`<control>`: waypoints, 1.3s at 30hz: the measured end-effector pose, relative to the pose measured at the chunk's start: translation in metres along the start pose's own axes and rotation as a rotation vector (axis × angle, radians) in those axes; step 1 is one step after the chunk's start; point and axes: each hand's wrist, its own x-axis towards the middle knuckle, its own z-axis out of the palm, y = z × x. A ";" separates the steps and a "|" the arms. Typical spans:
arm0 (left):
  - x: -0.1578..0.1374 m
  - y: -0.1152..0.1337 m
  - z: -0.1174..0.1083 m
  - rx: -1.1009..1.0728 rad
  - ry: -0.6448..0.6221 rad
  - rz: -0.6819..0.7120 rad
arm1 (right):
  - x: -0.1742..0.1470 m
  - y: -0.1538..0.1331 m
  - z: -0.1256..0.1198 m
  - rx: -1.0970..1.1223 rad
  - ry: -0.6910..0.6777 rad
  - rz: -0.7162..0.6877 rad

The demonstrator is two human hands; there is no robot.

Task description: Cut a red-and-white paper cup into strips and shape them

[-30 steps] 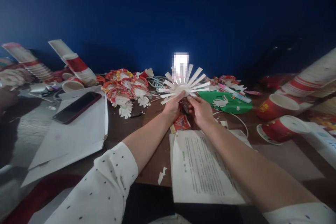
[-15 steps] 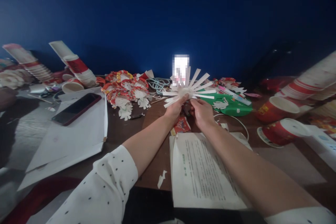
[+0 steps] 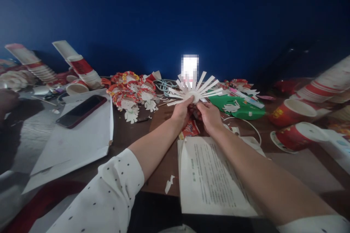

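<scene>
A paper cup cut into strips (image 3: 193,97) is held up above the middle of the table, its white strips spread out like a fan around a round base. My left hand (image 3: 181,113) pinches it from the left, with the thumb lying on the base. From the right, my right hand (image 3: 211,117) closes its thumb and fingers on the lower edge. Several of the right fingertips are hidden behind the hand and the paper.
Printed pages (image 3: 210,174) lie below my forearms. At left rests a phone (image 3: 81,111) on white sheets. Red decorated paper crafts (image 3: 128,91) crowd the back beside a green sheet (image 3: 246,111). Red paper cups (image 3: 294,112) stand at right, and a bright, blurred-out screen (image 3: 189,66) is behind.
The cut cup has turned and tilted slightly in my hands, so its strips point at different angles. Both hands keep their hold. The view has shifted a little.
</scene>
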 end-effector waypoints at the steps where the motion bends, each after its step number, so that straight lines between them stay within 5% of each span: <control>1: 0.000 0.000 0.000 -0.002 0.009 -0.001 | -0.001 -0.001 0.000 0.004 -0.008 0.001; 9: -0.002 0.004 0.002 -0.026 0.064 -0.096 | -0.006 -0.006 0.003 -0.045 -0.005 -0.030; 22: -0.002 0.008 -0.001 0.053 -0.077 -0.145 | 0.001 0.002 -0.003 0.103 0.084 -0.039; 29: -0.004 0.009 0.002 0.043 -0.013 -0.110 | -0.001 0.004 -0.002 0.145 -0.057 -0.022; 39: 0.000 0.005 -0.002 0.019 -0.054 -0.104 | 0.002 0.008 -0.004 0.116 -0.041 -0.078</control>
